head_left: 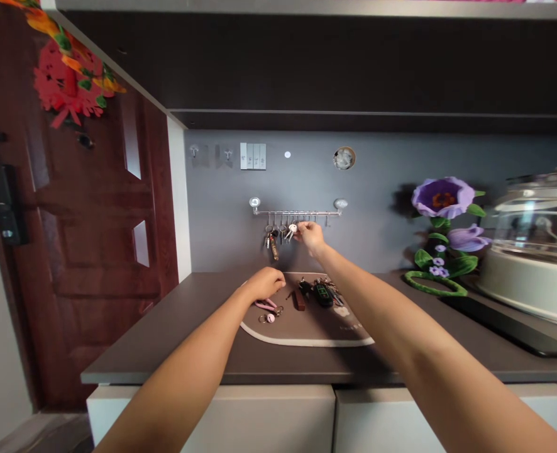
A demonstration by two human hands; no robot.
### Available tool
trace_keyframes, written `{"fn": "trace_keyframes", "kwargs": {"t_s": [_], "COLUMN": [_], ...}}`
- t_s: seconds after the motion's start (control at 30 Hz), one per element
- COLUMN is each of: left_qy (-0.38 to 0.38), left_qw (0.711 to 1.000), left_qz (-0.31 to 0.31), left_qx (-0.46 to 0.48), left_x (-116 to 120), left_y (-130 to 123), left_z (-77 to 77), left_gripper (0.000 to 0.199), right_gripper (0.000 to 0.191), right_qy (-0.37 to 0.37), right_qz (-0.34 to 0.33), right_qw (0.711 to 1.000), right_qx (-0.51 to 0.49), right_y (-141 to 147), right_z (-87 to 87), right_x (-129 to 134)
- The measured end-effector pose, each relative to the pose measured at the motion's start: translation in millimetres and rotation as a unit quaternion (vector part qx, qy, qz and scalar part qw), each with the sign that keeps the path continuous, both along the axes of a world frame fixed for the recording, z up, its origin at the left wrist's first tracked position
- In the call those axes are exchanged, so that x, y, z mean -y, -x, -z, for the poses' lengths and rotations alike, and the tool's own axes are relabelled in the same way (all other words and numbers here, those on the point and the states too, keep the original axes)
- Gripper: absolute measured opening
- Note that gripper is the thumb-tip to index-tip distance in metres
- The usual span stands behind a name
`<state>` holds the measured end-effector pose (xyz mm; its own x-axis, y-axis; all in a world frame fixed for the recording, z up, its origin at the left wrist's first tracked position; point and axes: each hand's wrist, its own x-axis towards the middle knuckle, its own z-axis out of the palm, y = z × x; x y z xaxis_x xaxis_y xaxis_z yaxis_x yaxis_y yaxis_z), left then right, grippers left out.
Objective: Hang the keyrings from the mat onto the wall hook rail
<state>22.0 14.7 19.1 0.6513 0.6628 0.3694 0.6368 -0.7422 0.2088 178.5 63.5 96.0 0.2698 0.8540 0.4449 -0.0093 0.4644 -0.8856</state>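
Note:
My right hand is raised to the hook rail on the grey wall, its fingers pinched at a bunch of silver keys just under the hooks. Left of it hang other keys and a brown key fob. Lower down, my left hand is above the left part of the brown mat, fingers curled and mostly hidden from me. Close below it lie a pink strap and a pink bell. A black car key and a reddish-brown fob lie farther right.
A dark shelf overhangs the counter. To the right stand purple plush flowers, a black phone and a clear-topped appliance. A red-brown door is at the left. Switches sit on the wall.

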Motion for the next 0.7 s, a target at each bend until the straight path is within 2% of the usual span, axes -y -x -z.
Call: {"fn": "trace_keyframes", "kwargs": {"t_s": [0.37, 0.7], "left_qy": [0.003, 0.025], "left_qw": [1.0, 1.0], "left_qz": [0.003, -0.007], "left_qx": [-0.006, 0.008], "left_x": [0.3, 0.4], "left_y": [-0.8, 1.4], "left_z": [-0.9, -1.3], "left_gripper": [0.022, 0.021], "right_gripper": [0.013, 0.015], "right_qy": [0.034, 0.041], "right_qz": [0.009, -0.016], "right_qw": [0.999, 0.999], "right_qx": [-0.022, -0.01], "right_y": [4.2, 1.5], "right_z": [-0.3, 5.3], "right_x": [-9.0, -9.7]}}
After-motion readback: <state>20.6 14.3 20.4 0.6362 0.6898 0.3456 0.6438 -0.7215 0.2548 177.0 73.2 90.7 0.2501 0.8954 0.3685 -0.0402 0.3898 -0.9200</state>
